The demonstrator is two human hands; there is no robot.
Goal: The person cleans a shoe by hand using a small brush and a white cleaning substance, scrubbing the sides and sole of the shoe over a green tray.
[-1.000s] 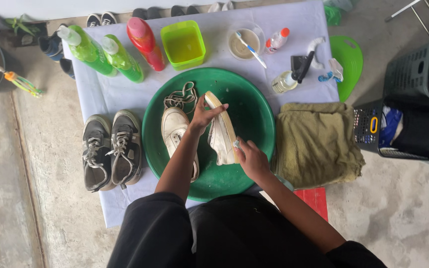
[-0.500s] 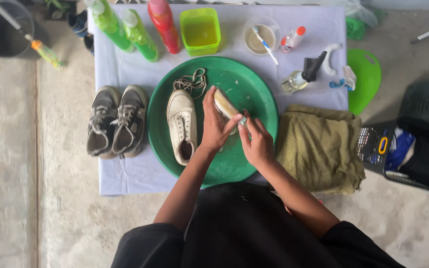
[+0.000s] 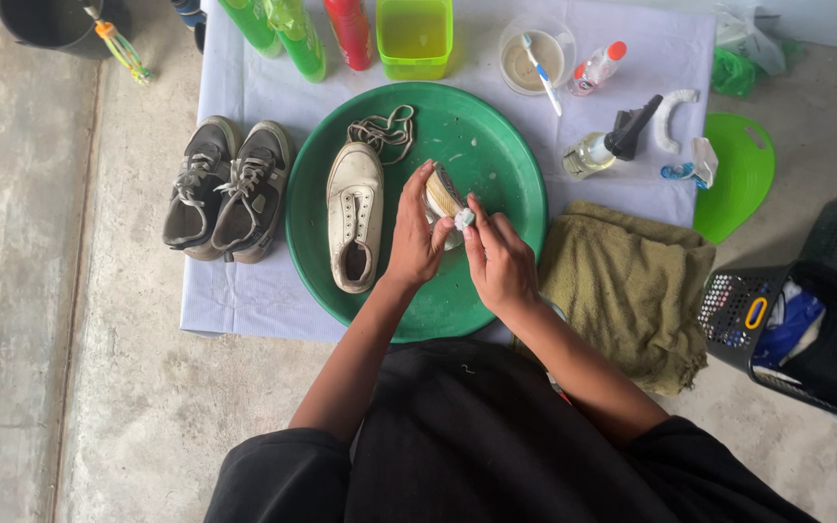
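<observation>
1. Gripping a cream sneaker [image 3: 444,197], tilted sole-up, with the left hand [image 3: 415,240], fingers wrapped around its side, over the green basin [image 3: 496,145].
2. Pinching a small white pad [image 3: 464,219] between fingertips of the right hand [image 3: 499,263], pressing it against the sneaker's sole edge.
3. Lying flat in the basin just left of the hands: matching cream sneaker [image 3: 355,215], laces removed; bundle of laces [image 3: 383,130] touching its toe.
4. Sitting on the pale cloth [image 3: 244,291] left of the basin: pair of grey sneakers [image 3: 227,189], side by side.
5. Lying right of the basin, near the right forearm: olive towel [image 3: 632,281].
</observation>
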